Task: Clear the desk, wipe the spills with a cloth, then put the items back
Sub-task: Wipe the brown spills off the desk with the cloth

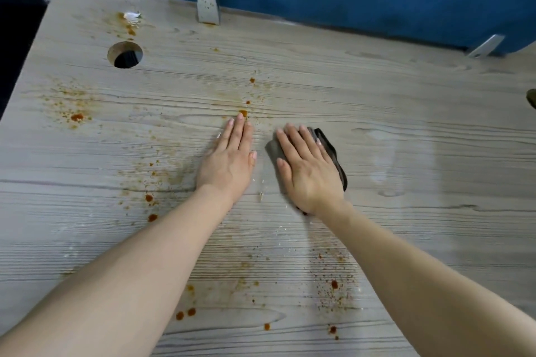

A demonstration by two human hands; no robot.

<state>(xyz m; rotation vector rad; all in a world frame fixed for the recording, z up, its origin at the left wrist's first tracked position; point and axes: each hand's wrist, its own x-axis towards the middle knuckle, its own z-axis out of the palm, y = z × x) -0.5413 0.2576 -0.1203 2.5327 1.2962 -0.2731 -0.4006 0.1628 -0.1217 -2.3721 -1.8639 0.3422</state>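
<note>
Desk [377, 90] grey woodgrain — spills [77, 117] orange; cloth [333, 153] dark grey.

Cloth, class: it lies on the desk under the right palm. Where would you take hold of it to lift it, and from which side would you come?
Grip the bunched dark fold of the cloth that sticks out past the right hand. Come from above on the right: there the fabric is raised and bare, while the rest lies flat under the palm on the desk.
</note>
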